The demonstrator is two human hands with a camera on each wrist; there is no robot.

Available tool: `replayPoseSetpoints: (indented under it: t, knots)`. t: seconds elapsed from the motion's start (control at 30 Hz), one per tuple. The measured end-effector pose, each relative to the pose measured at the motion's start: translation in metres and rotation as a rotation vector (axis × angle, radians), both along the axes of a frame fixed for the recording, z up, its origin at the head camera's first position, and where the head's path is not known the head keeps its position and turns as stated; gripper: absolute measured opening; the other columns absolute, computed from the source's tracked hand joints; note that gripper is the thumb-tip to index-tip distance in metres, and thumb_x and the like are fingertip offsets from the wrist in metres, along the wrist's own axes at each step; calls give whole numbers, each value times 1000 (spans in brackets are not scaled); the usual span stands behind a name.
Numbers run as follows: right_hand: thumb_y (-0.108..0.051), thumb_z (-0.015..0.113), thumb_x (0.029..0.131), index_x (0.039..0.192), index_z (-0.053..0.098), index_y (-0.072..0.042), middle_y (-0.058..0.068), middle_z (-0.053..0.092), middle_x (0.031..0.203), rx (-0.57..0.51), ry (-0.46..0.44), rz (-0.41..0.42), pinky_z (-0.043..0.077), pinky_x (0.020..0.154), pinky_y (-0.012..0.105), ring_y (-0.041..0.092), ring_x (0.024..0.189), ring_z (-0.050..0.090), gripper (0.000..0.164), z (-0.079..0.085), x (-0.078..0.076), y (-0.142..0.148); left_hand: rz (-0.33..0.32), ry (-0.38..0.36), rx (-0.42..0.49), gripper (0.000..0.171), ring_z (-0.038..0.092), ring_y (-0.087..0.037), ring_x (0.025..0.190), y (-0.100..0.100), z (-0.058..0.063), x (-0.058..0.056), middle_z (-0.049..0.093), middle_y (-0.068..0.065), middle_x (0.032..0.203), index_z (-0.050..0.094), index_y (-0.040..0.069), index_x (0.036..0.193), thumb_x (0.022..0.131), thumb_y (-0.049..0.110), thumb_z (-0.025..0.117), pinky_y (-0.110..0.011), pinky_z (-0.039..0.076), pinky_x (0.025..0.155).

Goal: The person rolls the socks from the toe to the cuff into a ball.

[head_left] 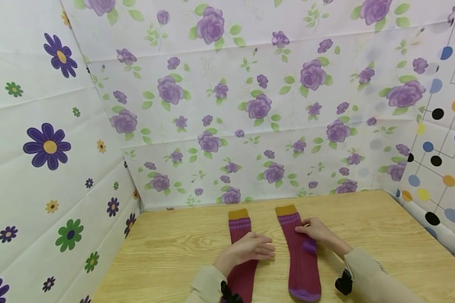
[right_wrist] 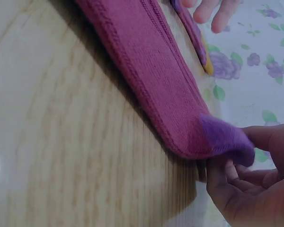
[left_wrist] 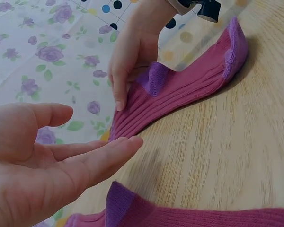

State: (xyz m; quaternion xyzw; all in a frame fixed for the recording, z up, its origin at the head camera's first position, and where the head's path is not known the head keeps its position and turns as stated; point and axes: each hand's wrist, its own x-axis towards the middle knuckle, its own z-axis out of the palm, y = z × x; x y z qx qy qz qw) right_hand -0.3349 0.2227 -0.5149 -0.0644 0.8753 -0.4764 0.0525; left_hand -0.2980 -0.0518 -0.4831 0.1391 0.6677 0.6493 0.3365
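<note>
Two ribbed maroon socks with mustard cuffs and purple heels lie lengthwise on the table. My right hand (head_left: pixel 318 231) is at the far edge of the right sock (head_left: pixel 301 265), just above its purple heel (right_wrist: pixel 227 137). Its thumb lies over the fabric and its other fingers curl at the edge, pinching the leg. Over the left sock (head_left: pixel 244 275) hovers my left hand (head_left: pixel 248 249), its fingers extended towards the right sock and nothing in its grasp. In the left wrist view this palm (left_wrist: pixel 52 165) faces up and sideways, above the left sock's heel (left_wrist: pixel 125 205).
The light wooden table (head_left: pixel 174 240) ends at the back against a cloth with purple roses (head_left: pixel 258 105). Flower-print cloth (head_left: pixel 49 147) hangs at the left, and dotted cloth (head_left: pixel 447 181) at the right. Black wrist cameras (head_left: pixel 344 282) sit at both sleeves.
</note>
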Motion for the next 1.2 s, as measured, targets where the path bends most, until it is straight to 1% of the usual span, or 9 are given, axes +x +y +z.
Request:
replayPoseSetpoints:
  t: [0.1,0.2,0.27,0.43,0.47,0.6,0.7,0.93,1.2]
  knots:
    - [-10,60,93,99,53,8,8,57,88,-46,20,31,41,66,27,14,77,51,20,-1,0,-1,5,-7,-1,51,57,-42,119,3,-1,0,54,-34,129,39,-13,139,103,21,46,-45,48,100]
    - [-11,56,96,95,43,4,6,50,84,-89,1,79,38,65,27,13,75,47,20,0,0,-2,12,-12,1,50,56,-43,119,6,-3,0,54,-34,129,37,-15,139,103,19,45,-45,47,101]
    - [-14,53,98,100,43,5,4,49,83,-107,-24,110,38,65,27,11,74,46,21,3,1,-4,13,-12,-2,50,56,-44,120,7,-4,1,54,-34,130,36,-15,139,103,18,44,-46,47,101]
    - [-22,52,100,129,40,11,5,55,89,-130,-48,174,43,74,27,12,80,52,47,17,6,-9,4,-9,-6,52,55,-44,121,11,-5,0,53,-34,131,35,-16,139,103,20,45,-47,46,102]
    - [-23,53,99,131,40,11,6,56,91,-149,-58,183,44,75,28,13,81,54,48,19,6,-10,-2,-9,-5,52,54,-44,121,12,-5,0,53,-33,131,35,-15,140,103,20,45,-48,45,103]
    - [-28,53,99,142,31,11,16,64,113,-200,-84,225,50,84,32,19,97,63,62,27,8,-13,-12,-13,-5,53,54,-44,121,14,-4,1,53,-31,132,35,-14,140,102,21,46,-50,44,103]
    - [-31,53,99,145,27,11,21,61,121,-236,-120,241,51,86,34,20,101,64,67,30,10,-15,-6,-18,-7,55,55,-44,120,16,-4,1,52,-30,132,33,-16,140,101,19,49,-51,44,102]
    - [-30,50,101,148,14,13,24,53,134,-380,-203,324,53,89,33,19,109,61,73,32,10,-17,9,-56,-6,69,54,-46,120,22,-7,3,41,-37,139,15,-19,145,98,14,54,-53,44,101]
    - [-27,49,102,150,9,9,19,51,137,-559,-278,309,53,89,31,15,111,60,72,35,7,-19,-66,-50,-16,52,55,-41,121,25,-6,4,55,-28,131,34,-12,140,99,13,54,-53,47,98]
